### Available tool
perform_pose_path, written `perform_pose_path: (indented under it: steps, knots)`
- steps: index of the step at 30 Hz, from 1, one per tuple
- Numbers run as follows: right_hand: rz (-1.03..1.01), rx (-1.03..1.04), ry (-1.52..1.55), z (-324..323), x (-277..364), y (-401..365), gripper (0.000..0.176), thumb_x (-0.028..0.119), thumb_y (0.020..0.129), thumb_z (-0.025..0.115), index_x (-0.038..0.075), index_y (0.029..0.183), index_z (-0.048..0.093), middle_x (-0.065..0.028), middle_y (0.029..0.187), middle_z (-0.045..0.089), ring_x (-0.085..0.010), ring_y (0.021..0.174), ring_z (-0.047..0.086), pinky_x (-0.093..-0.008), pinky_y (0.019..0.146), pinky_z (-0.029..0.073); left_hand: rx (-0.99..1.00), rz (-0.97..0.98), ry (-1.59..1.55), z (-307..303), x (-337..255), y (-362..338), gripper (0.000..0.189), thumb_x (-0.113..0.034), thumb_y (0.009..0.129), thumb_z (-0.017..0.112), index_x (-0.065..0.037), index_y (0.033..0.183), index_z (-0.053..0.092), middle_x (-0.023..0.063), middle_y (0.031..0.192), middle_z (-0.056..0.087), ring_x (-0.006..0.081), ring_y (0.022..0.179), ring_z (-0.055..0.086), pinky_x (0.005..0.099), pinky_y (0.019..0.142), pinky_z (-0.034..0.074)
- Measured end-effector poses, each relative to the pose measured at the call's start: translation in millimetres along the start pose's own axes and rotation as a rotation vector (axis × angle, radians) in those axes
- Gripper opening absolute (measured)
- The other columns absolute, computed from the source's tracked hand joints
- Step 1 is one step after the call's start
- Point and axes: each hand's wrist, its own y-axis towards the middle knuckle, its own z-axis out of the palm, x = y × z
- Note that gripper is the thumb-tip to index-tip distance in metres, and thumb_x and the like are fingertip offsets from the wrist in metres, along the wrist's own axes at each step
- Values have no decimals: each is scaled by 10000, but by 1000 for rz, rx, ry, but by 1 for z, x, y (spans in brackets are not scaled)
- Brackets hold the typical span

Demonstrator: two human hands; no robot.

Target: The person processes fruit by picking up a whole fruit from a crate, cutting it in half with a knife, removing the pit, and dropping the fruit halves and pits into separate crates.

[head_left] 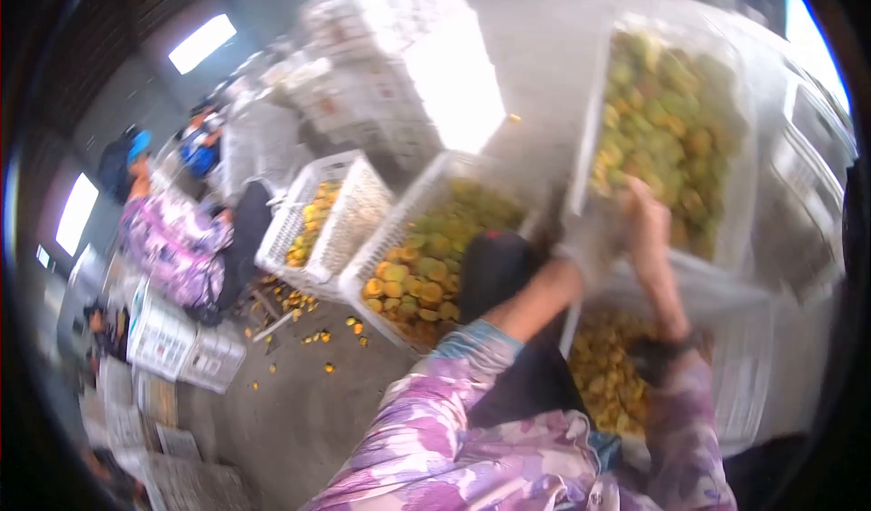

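Both of my hands are close together over the near edge of a white crate (pixel 590 116) full of green and orange round fruit (pixel 667 121). My left hand (pixel 594 234) looks gloved and is smeared by motion, so its fingers cannot be made out. Bare and also blurred, my right hand (pixel 646 221) is raised beside it, fingers bent toward the fruit; whether it holds anything is hidden. Below my hands is another crate (pixel 744 366) with smaller orange-yellow pieces (pixel 608 366). A crate of orange and green fruit (pixel 422 280) stands left of my knee.
A white basket (pixel 354 230) with orange pieces stands farther left. Tall stacked white crates (pixel 390 67) rise behind. A person in a patterned top (pixel 172 239) sits at the left, near other people. Orange bits (pixel 328 367) lie on the floor. More crates (pixel 163 330) stand at the lower left.
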Motion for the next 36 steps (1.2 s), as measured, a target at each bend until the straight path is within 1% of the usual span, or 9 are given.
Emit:
perform_pose_path:
  steps: [2,3,6,8,10,30,33,35,36]
  knots:
    - [62,90,40,-11,50,-4,436,-26,641,680,21,1065,587,-178,1052,604,-375,974,588,-385,832,476,-415,-701,-1046,-16,-43,21,444,-380,1000,292,-57,1223,501,125,1151,562,256,1099,542,375,956,454]
    - [106,67,17,-16,66,-6,450,-32,649,681,18,1083,569,-172,1036,595,-377,950,585,-401,807,474,-401,-655,-1225,-28,-20,18,436,-392,1002,310,-55,1173,527,107,1081,593,230,992,598,342,842,518]
    - [227,-45,76,-29,83,-26,407,-47,674,657,40,1048,524,-199,967,560,-397,908,558,-453,764,453,-331,-631,-1183,-39,-58,22,480,-449,986,345,-56,1177,544,118,1085,612,256,998,571,377,853,477]
    - [347,24,78,-24,79,-38,358,-60,684,644,8,1004,500,-227,856,560,-417,852,562,-470,722,443,-288,-327,-565,-38,-65,20,447,-409,982,388,-41,1181,545,123,1082,617,261,946,584,436,832,484]
    - [537,121,280,-26,81,-42,336,-50,686,654,-6,970,481,-242,773,558,-438,798,564,-490,680,433,-536,-544,-1186,-35,-65,29,434,-398,991,385,-30,1155,547,114,1068,614,254,905,595,438,800,503]
    - [280,90,-60,-3,74,-64,191,42,824,525,-6,993,451,-231,696,601,-408,666,597,-466,554,451,-521,-468,-588,-14,-93,18,431,-435,972,467,-23,976,594,88,915,629,178,759,616,290,700,517]
    - [192,57,425,9,40,-75,131,33,839,561,-1,949,498,-66,707,587,-177,576,499,-362,530,434,-559,-669,-616,-10,-73,9,424,-433,973,460,-32,1036,584,64,990,588,138,839,567,294,690,513]
    - [651,556,465,-58,104,-32,203,-5,806,598,21,1005,569,-7,800,627,-113,685,541,-297,564,461,-173,-317,866,-25,-31,-14,442,-359,989,432,-29,1282,469,143,1183,577,250,1026,584,405,881,476]
    - [397,658,760,-44,78,-29,450,36,810,622,49,1243,499,-71,1000,659,-149,830,601,-314,675,507,-74,-361,1380,-20,-55,-5,523,-325,994,427,-49,1424,315,176,1340,472,272,1184,500,376,1047,361]
